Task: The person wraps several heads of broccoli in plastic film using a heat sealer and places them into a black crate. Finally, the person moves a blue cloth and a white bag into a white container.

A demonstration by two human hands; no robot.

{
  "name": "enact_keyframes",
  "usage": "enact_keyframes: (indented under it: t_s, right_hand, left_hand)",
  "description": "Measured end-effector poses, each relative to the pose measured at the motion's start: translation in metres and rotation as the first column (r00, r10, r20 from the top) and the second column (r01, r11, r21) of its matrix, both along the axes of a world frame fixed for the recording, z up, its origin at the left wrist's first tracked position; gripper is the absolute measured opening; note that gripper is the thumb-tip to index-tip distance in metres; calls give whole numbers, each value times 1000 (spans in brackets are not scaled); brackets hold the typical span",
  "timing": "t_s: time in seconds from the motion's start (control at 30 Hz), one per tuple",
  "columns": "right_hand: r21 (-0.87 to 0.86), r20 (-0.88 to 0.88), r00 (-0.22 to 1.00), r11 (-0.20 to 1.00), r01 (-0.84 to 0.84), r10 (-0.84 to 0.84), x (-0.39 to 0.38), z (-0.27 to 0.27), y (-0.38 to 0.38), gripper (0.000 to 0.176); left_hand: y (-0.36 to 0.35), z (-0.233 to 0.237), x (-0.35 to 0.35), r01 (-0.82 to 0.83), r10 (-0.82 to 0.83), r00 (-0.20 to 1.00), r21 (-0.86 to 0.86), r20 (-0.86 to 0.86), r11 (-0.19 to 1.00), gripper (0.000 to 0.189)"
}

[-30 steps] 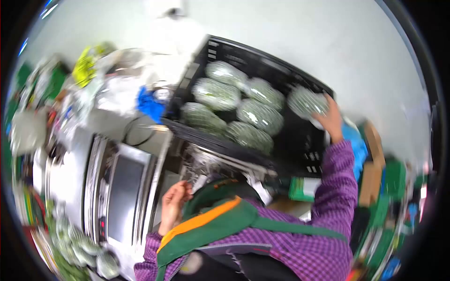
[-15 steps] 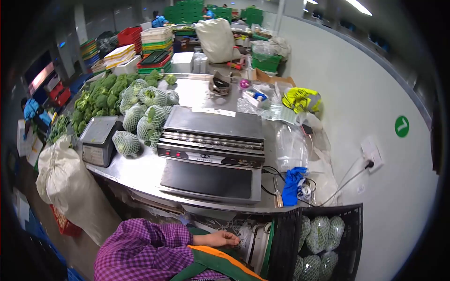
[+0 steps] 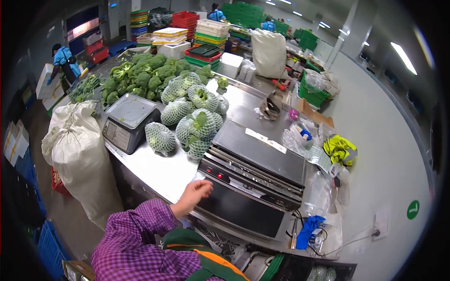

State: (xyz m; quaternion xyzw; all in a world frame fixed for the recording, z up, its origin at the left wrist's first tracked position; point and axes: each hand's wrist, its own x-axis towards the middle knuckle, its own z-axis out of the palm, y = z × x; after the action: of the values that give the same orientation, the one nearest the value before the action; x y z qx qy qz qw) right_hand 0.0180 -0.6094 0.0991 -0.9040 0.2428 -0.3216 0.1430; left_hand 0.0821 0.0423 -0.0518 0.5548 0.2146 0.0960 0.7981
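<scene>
My left hand (image 3: 193,196), in a purple checked sleeve, is raised over the front left corner of a tabletop film wrapping machine (image 3: 241,206). Its fingers are curled together; what they hold, if anything, I cannot make out. A small red light glows on the machine's panel near the fingertips. Beyond the hand, heads of broccoli in white foam nets (image 3: 200,122) are heaped beside the machine, one netted head (image 3: 160,137) lying apart at the front. A weighing scale (image 3: 131,114) stands to their left. My right hand is out of view.
Loose broccoli (image 3: 140,75) is piled at the table's far left. A white sack (image 3: 79,154) stands by the left edge. Blue gloves (image 3: 309,230) and cables lie at the right, near the wall. A black crate (image 3: 344,269) with wrapped heads sits below. A co-worker (image 3: 65,63) is far left.
My left hand has risen from below the table edge, up and left to the machine's front corner. The view has swung left, so the table appears turned and shifted right.
</scene>
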Motion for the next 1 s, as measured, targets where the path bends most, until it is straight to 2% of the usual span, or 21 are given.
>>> enact_keyframes:
  t_s: [0.03,0.07,0.1,0.13,0.17,0.2,0.23,0.27,0.3,0.33,0.37,0.43,0.5,0.57,0.63,0.77,0.83,0.87,0.9,0.97,1.0]
  right_hand:
    - [80,16,984,981,-179,178,34,18,57,31]
    - [110,-60,965,963,-248,255,63,21,88,32]
    - [419,28,926,837,-352,376,102,-6,95,37]
    - [572,89,877,697,-432,471,150,-29,107,42]
    - [484,154,782,644,-592,604,167,-29,179,25]
    - [420,94,626,539,-730,774,181,-18,246,21]
    - [446,95,570,477,-758,816,193,-24,302,20]
    - [431,29,427,374,-821,904,199,-16,363,20]
    - [427,-70,334,331,-841,940,204,-13,413,21]
    - [424,9,194,172,-889,981,216,-26,455,22]
    - [396,-51,73,87,-914,996,223,-26,497,26]
    - [474,-60,-112,-71,-878,992,231,-26,573,31]
    - [481,-62,-236,-178,-858,970,252,-43,635,39]
    - [461,-69,-160,-111,-881,985,271,-50,687,51]
    - [419,-143,10,70,-906,990,310,-75,728,67]
    - [328,-114,127,158,-931,985,367,-111,778,81]
    - [433,-232,42,141,-890,972,399,-124,801,93]
    - [449,-279,0,131,-884,960,411,-130,809,97]
    - [465,-322,-41,120,-877,946,419,-139,818,101]
    - [601,-414,-118,174,-780,902,434,-167,834,102]
    - [629,-412,-154,158,-761,898,438,-160,837,99]
  left_hand:
    - [21,-1,4,-68,69,996,-17,60,998,22]
    - [41,-5,7,-128,128,990,-2,63,992,22]
    - [59,-12,8,-187,186,981,9,59,982,22]
    - [75,-18,8,-236,236,971,15,34,972,22]
    - [88,-24,7,-282,282,959,18,1,959,22]
    - [99,-28,4,-319,318,947,-18,-39,948,23]
    - [110,-35,1,-329,327,943,-23,-58,944,28]
    - [118,-42,-2,-329,325,941,-29,-92,944,31]
    - [127,-43,-3,-330,325,939,-29,-115,943,35]
    - [135,-50,-2,-336,328,935,-38,-132,941,35]
    - [142,-59,1,-348,333,929,-80,-159,934,39]
    - [156,-65,13,-367,340,921,-130,-191,921,42]
    - [166,-62,33,-389,364,918,-183,-155,903,46]
    - [179,-51,56,-366,343,929,-208,-137,907,49]
    - [193,-41,82,-366,367,929,-37,44,930,53]
    - [221,-35,127,-316,302,945,103,126,943,70]
    - [221,-33,144,-111,148,982,274,-120,955,93]
    - [212,-46,150,-177,202,977,285,-61,942,108]
    - [206,-39,149,-215,233,972,343,-12,914,109]
    - [197,-58,156,-228,281,956,383,-88,895,110]
    - [195,-54,157,-201,281,951,435,-126,877,106]
